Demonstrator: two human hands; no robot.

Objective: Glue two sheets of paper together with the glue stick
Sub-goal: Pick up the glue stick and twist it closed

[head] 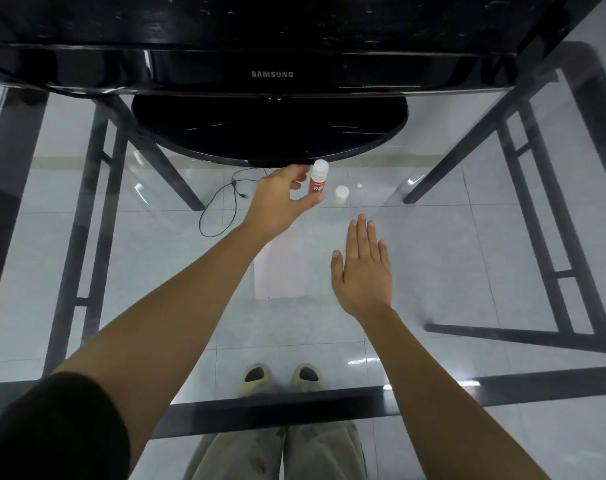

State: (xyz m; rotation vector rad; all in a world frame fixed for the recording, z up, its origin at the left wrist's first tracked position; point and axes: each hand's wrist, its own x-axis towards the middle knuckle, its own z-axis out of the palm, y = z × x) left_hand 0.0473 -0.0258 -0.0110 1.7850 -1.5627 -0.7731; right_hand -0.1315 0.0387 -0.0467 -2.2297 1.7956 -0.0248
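Note:
A red glue stick (317, 181) with a white top stands upright on the glass table, just in front of the monitor's base. My left hand (281, 202) curls around it, thumb at its lower end and fingers near its top. A pale sheet of paper (281, 271) lies flat on the glass between my two forearms; I cannot tell whether it is one sheet or two. My right hand (362, 268) is flat, palm down, at the paper's right side, holding nothing. A small white cap (342, 194) stands just right of the glue stick.
A black Samsung monitor (270, 74) on a round base (267, 129) fills the table's far side. The glass table (468, 258) has dark metal legs and a dark front edge (260, 407). Below the glass are a cable (222, 202), floor tiles and my feet.

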